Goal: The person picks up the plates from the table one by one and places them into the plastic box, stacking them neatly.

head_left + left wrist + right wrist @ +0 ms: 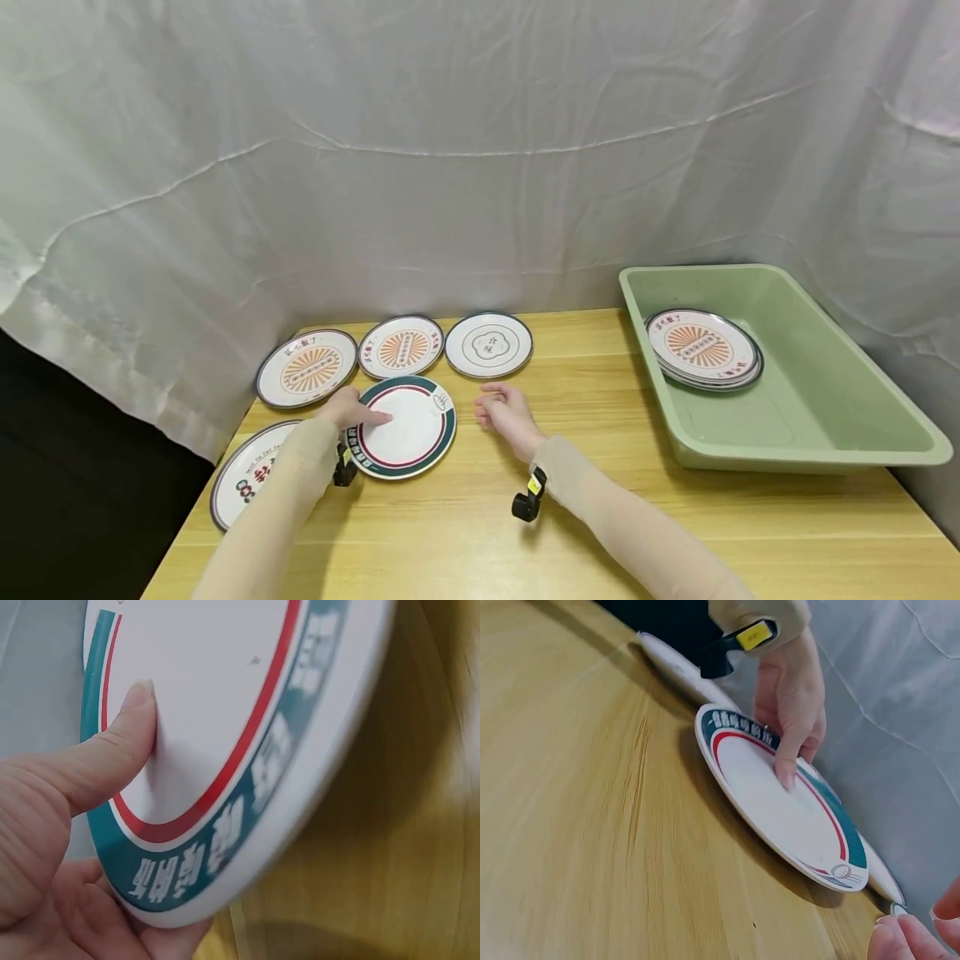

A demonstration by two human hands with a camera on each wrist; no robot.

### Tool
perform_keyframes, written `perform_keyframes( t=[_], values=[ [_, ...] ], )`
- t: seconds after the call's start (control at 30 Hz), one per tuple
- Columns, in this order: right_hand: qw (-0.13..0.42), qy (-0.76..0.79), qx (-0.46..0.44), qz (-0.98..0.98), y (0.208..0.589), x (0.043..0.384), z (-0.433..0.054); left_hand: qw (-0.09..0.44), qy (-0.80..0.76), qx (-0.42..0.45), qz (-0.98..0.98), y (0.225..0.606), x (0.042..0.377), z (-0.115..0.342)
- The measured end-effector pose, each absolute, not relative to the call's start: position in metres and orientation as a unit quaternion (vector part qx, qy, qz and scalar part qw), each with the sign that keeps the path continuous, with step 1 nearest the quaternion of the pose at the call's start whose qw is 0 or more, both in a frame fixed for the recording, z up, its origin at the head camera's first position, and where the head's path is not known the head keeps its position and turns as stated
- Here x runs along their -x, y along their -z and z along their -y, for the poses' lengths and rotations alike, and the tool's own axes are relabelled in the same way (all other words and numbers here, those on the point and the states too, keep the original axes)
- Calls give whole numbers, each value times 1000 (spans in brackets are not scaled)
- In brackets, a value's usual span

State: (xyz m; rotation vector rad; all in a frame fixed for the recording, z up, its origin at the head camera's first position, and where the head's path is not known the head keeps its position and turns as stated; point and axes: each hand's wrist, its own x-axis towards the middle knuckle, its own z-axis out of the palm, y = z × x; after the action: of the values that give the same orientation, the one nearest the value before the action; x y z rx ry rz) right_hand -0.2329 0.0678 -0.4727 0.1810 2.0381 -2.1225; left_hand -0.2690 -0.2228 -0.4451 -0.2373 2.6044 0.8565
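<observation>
A white plate with a green band and red ring (408, 429) is pinched at its left edge by my left hand (347, 410). In the left wrist view the thumb (124, 746) lies on the plate's face and the other fingers are beneath it. The right wrist view shows this plate (780, 802) tilted, with a shadow on the table below it. My right hand (510, 417) is to the right of the plate, apart from it, its fingers loosely bent and holding nothing.
Behind the held plate lie a plain-patterned plate (489, 345) and two sunburst plates (401, 347), (307, 368). A flower-patterned plate (251, 475) lies partly under my left forearm. At right stands a green tub (795, 454) with stacked plates (705, 350). A grey curtain (480, 208) hangs behind.
</observation>
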Motion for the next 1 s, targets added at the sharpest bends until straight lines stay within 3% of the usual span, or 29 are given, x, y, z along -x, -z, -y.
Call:
perform_keyframes(
  t=[0.67, 1.0],
  values=[
    [61, 735, -79, -671, 471, 241, -96, 240, -473, 89, -843, 456, 268, 207],
    [39, 723, -82, -684, 465, 243, -113, 226, -506, 66, -830, 457, 266, 193]
  ],
)
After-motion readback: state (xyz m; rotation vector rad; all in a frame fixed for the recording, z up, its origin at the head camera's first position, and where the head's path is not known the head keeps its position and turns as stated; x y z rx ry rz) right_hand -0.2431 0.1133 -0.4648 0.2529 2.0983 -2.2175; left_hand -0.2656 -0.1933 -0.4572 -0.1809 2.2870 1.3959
